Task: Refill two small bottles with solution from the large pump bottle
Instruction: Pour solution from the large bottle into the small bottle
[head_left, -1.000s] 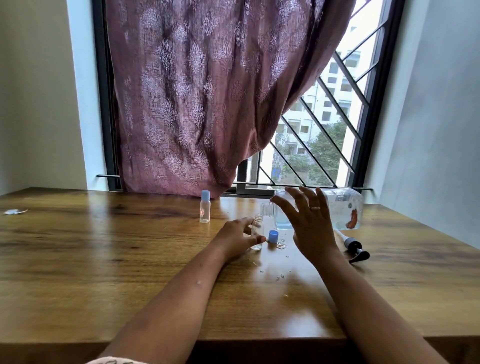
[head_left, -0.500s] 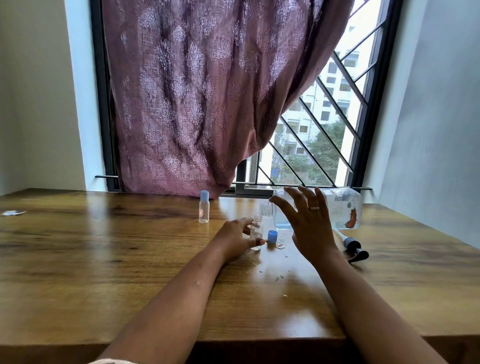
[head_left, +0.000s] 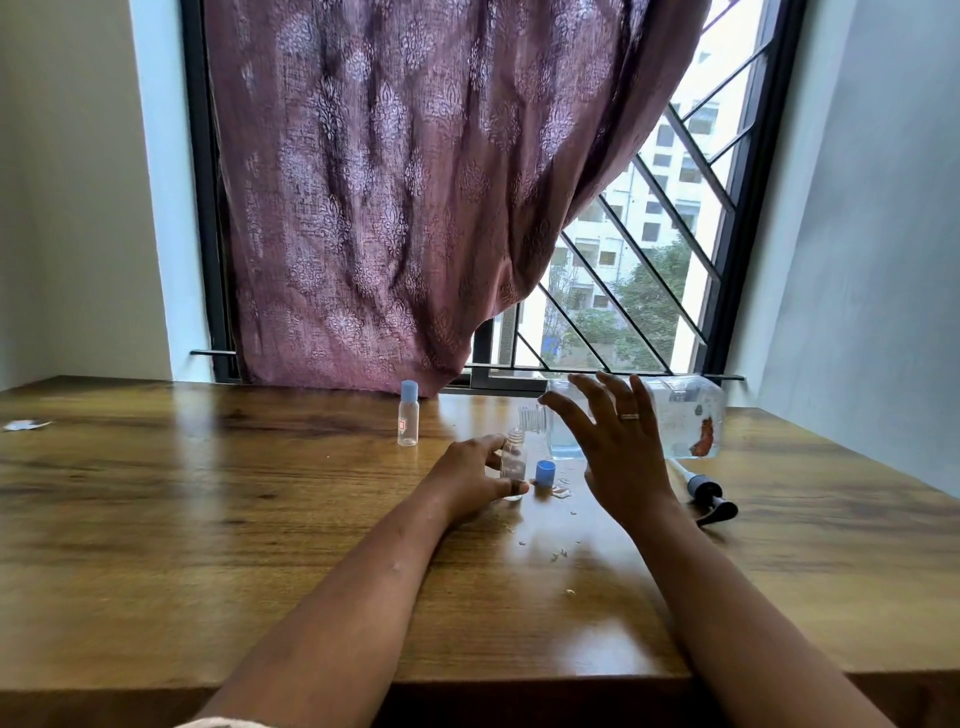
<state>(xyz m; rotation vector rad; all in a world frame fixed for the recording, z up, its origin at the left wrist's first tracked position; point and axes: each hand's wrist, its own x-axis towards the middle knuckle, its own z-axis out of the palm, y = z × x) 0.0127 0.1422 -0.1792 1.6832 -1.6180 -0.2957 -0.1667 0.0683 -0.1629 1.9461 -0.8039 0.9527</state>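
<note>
My left hand (head_left: 470, 480) grips a small clear uncapped bottle (head_left: 513, 462) standing upright on the wooden table (head_left: 208, 545). Its blue cap (head_left: 545, 473) lies just to the right of it. A second small bottle (head_left: 408, 414) with a blue cap on stands further back to the left. The large clear bottle (head_left: 685, 423) lies on its side behind my right hand (head_left: 618, 452), open neck pointing left toward the small bottle. My right hand hovers with fingers spread in front of it, holding nothing. The pump head (head_left: 706, 493) lies on the table to the right.
Drops of spilled liquid (head_left: 558, 553) dot the table in front of the bottles. A scrap of white paper (head_left: 23, 425) lies at the far left. A maroon curtain (head_left: 405, 197) hangs behind, beside a barred window (head_left: 649, 260).
Hardly anything has moved. My right hand stays spread in front of the large bottle, and my left hand keeps its grip on the small bottle.
</note>
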